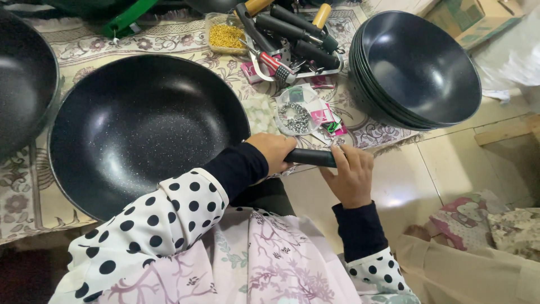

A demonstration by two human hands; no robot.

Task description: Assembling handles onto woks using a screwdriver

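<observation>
Gripping a black handle (311,157) from both ends, the person holds it level just off the near edge of the floral mat (185,42), over the pale tiled floor (433,163). The left hand (274,151) is closed around the end of the handle that meets the rim of the large black wok (140,126), fingers curled under and knuckles up. The right hand (351,175) wraps the free outer end, thumb and fingers folded over the top of the bar. Both wrists come out of dark cuffs under white sleeves with black dots.

The wok lies open side up on the mat, its speckled inside facing the camera, and fills most of the mat's middle. At the left edge of the mat another dark pan (22,79) is partly out of view. At the right edge a stack of black bowls-shaped wok bodies (419,67) leans tilted toward the hands. Along the far edge lie a heap of loose black handles (292,25), a red-handled screwdriver (273,61) and a clear tub of yellow screws (226,35). Between that heap and the hands sits a clear bag of metal washers (297,115), just beside small pink packets (325,115). Patterned cloth (478,219) lies on the floor at the right.
</observation>
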